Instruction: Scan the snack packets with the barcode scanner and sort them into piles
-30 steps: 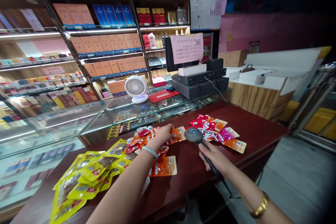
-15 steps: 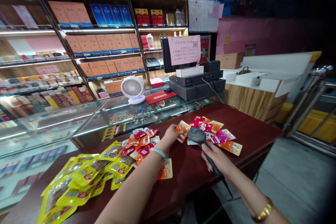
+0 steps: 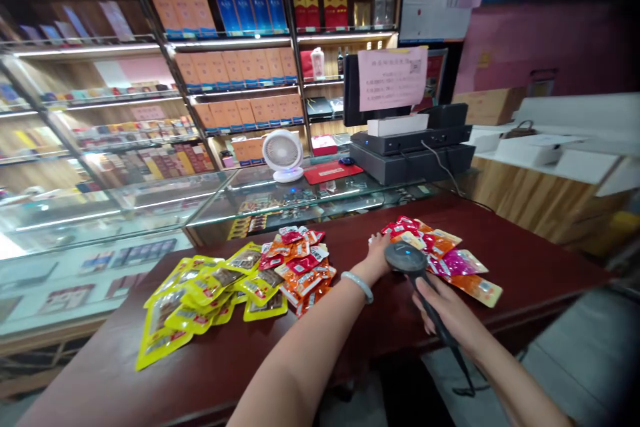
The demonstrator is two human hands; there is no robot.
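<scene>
My right hand [image 3: 443, 310] is wrapped round the handle of a dark barcode scanner [image 3: 406, 257], its head pointing up and left. Behind the scanner's head, my left hand [image 3: 379, 255] lies at the near left edge of a pile of red, orange and pink snack packets [image 3: 443, 243]. Its fingers look stretched out and apart, partly hidden by the scanner; no packet shows clearly in them. Left of that arm is a second heap of red and orange snack packets [image 3: 300, 260]. Yellow-edged snack packets [image 3: 210, 290] with brown contents overlap beside it.
The dark red table [image 3: 350, 227] meets a glass display counter [image 3: 210, 197]. A white fan [image 3: 283, 155], a red mat [image 3: 333, 172] and a monitor with a pink notice [image 3: 393, 80] above a cash drawer [image 3: 415, 163] stand there. The scanner's cable [image 3: 467, 383] hangs past the table's front edge.
My left hand has gone from holding an orange snack packet left of the scanner to the right-hand pile, its fingers loosened. The camera view has swung left; the right hand keeps the scanner.
</scene>
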